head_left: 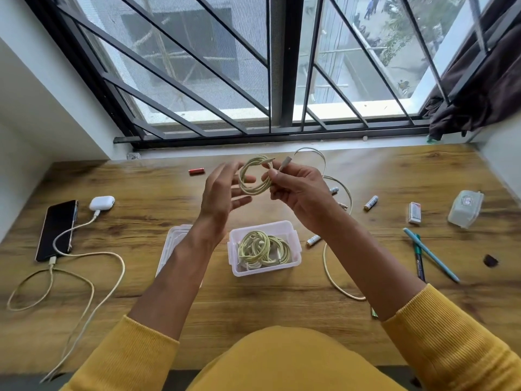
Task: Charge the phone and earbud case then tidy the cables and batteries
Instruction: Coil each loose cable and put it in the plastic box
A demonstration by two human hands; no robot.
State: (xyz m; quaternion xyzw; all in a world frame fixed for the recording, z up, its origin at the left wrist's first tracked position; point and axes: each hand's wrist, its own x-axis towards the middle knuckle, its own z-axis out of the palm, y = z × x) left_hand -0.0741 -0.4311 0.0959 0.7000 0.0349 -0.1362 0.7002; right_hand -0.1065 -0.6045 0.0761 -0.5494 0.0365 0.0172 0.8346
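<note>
My right hand pinches a coiled pale yellow cable above the table, its plug end sticking up past the fingers. My left hand hovers beside the coil with fingers spread, barely touching it. Below them stands a clear plastic box holding more coiled cables. At the left lies a black phone with a cable plugged in, and a white earbud case also on a cable. Loose batteries lie about: a red one and white ones.
The box's lid lies left of the box. Another loose cable trails at the right. Two pens, a small white box and a clear container lie at the far right. The wooden table ends at the window ledge.
</note>
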